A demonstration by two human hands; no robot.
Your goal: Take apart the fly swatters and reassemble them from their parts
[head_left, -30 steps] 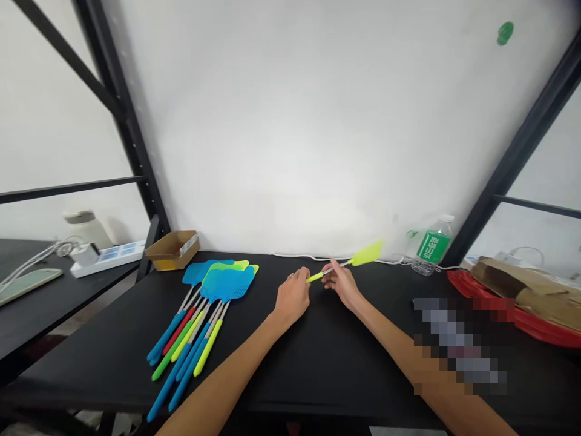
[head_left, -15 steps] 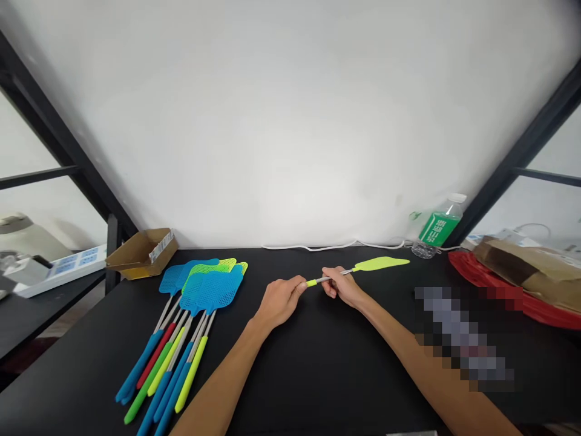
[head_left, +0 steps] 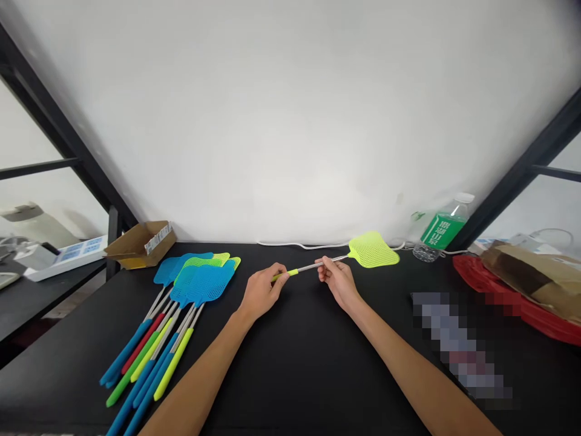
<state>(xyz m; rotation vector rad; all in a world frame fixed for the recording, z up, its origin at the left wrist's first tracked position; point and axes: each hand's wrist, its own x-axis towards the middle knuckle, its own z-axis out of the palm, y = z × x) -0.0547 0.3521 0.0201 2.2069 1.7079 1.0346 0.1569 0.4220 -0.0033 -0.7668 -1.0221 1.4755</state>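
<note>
Left hand [head_left: 262,293]: curled closed, thumb and fingers pinching the yellow grip [head_left: 293,272], between 6 and 7 o'clock from centre.
Right hand [head_left: 339,283]: loosely curled, thumb and fingertips pinching the silvery metal shaft [head_left: 308,267], between 4 and 5 o'clock.
Yellow fly swatter [head_left: 374,249]: held aslant across both hands, perforated plastic head, squarish with rounded corners, pointing to 3 o'clock.
Swatter pile [head_left: 211,282]: fanned across the black table [head_left: 318,375] at 8 o'clock; overlapping blue and yellow-green mesh heads, thin metal shafts, smooth blue, red, green and yellow grips.
Cardboard box [head_left: 131,262]: open-topped, near 9 o'clock, brown inner walls showing.
Plastic bottle [head_left: 441,231]: clear, green-labelled, white-capped, near 3 o'clock; fill level unclear.
</note>
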